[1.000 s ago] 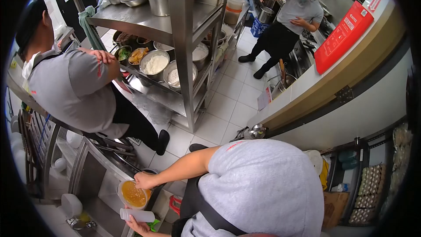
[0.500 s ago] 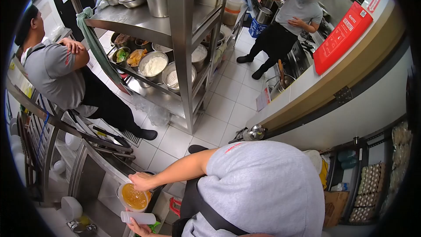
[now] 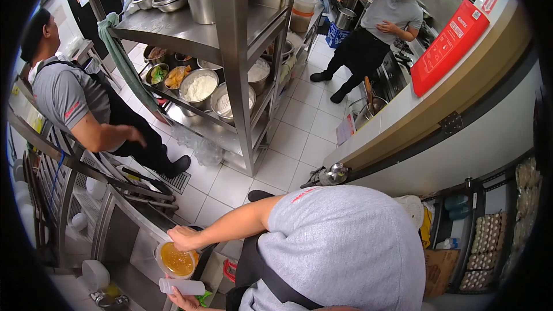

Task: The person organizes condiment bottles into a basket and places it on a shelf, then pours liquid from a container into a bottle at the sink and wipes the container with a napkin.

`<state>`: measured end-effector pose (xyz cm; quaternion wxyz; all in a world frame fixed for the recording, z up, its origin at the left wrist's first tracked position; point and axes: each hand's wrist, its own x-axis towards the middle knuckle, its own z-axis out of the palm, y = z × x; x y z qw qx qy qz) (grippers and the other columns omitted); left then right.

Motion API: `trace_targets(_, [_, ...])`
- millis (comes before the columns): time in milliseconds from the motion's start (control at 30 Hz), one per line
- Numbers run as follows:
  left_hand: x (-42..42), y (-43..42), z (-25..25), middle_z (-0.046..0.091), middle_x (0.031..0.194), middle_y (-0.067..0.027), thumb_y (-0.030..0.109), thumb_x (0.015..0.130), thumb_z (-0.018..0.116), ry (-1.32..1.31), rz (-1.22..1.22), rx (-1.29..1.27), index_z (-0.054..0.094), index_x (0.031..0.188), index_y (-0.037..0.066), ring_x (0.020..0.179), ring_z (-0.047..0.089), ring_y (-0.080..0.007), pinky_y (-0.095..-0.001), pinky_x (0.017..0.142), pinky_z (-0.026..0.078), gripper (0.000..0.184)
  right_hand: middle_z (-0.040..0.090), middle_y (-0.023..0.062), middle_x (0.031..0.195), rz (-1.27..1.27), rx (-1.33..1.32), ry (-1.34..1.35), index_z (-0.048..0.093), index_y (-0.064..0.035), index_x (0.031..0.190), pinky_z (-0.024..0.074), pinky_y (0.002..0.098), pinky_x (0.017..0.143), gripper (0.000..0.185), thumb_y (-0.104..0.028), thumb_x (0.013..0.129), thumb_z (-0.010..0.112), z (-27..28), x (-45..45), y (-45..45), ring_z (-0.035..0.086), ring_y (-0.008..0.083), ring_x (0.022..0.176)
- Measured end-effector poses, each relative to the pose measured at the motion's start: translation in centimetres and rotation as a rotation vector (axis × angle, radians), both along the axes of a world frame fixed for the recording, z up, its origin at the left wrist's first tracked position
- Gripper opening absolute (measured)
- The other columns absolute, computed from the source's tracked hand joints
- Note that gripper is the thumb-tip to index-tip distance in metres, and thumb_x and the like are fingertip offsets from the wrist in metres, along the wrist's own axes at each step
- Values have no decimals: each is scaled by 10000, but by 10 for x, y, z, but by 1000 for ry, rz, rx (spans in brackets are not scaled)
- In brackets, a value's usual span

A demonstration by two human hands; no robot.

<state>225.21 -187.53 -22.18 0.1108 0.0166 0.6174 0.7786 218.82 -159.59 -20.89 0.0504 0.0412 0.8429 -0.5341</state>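
Observation:
My right hand (image 3: 183,238) is closed at the upper rim of a round, clear-walled container (image 3: 158,256) of orange liquid (image 3: 177,259). What its fingers grip is hidden. Just below the container, my left hand (image 3: 183,299) holds a translucent white bottle (image 3: 182,287), which lies almost level. Bottle and container are close to each other, over the edge of a steel sink (image 3: 141,253). Something green shows beside my left hand.
A steel shelf rack (image 3: 233,52) holds bowls of food (image 3: 199,87). One person (image 3: 75,92) stands at the left, another (image 3: 386,23) beyond the rack. A white jug (image 3: 95,275) is near the tap. Egg trays (image 3: 487,242) are at the right.
The person at the left has uncrossed their arms and shifted leftward, with one forearm now lowered. My right hand has moved slightly left along the container's rim. The bottle has barely moved.

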Motion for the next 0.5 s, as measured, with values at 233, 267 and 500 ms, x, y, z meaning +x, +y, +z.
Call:
trace_targets(233, [2,-15,-15,490,1473,-215,294,1006,580,5,6,23,374,1514,-28,1328,503,-340,-494,1097,429,636,678,330,917,59,13,-100,625,82,898,559,536,770,176,-38,773,598,7,-1,1,677,497,928])
trace_targets(267, [3,-13,-15,490,1479,-208,288,1002,589,9,36,17,380,1508,-29,1336,499,-333,-488,1107,416,632,680,329,921,51,32,-93,634,83,903,560,534,775,184,-44,775,601,2,-3,0,679,494,933])
trace_targets(500, [19,7,6,491,1504,-169,261,984,624,3,135,-17,407,1487,-26,1355,485,-294,-464,1140,372,619,711,300,904,60,90,-131,727,92,888,587,477,762,213,-69,759,674,9,-8,1,725,423,914])
